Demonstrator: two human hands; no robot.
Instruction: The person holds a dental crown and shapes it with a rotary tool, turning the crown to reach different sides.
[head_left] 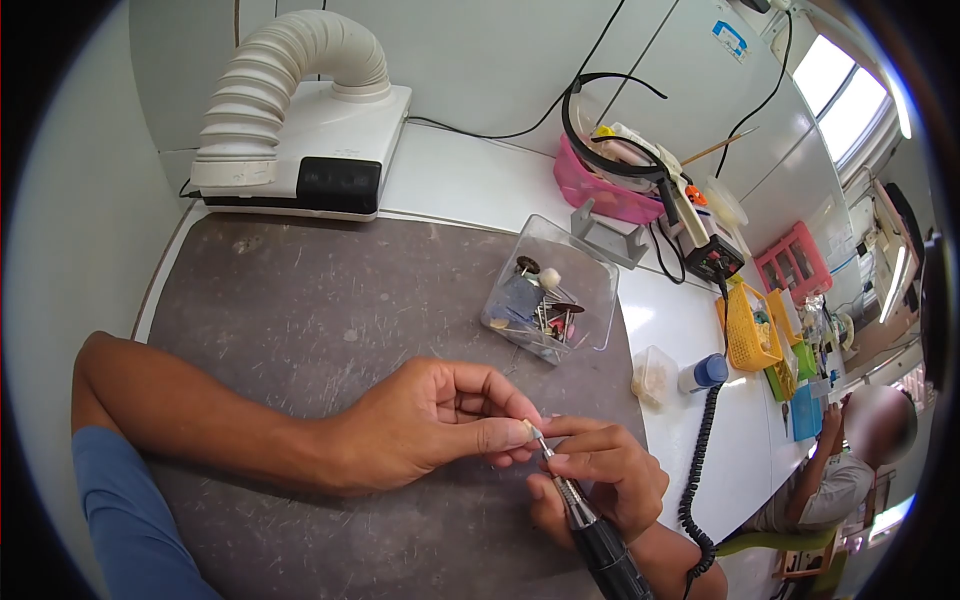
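Note:
My left hand [420, 425] is closed, pinching a small tooth-coloured piece [528, 426] between thumb and fingertips. In my right hand [615, 470] is a black and silver rotary handpiece [590, 535], gripped like a pen. Its thin tip meets or nearly meets the small piece; fingers partly hide the contact. Both hands are above the scratched grey-brown work mat [300, 300], with fingertips close together. Just beyond them, a clear plastic box [600, 318] holds several rotary bits and polishing discs.
A white dust extractor [400, 110] with a ribbed hose stands back left. At right are a small clear tub [655, 378], a blue-capped bottle [710, 370], a coiled cord [700, 450] and a yellow basket [745, 328]. A pink basket [600, 190] sits behind. Another person [835, 480] sits far right.

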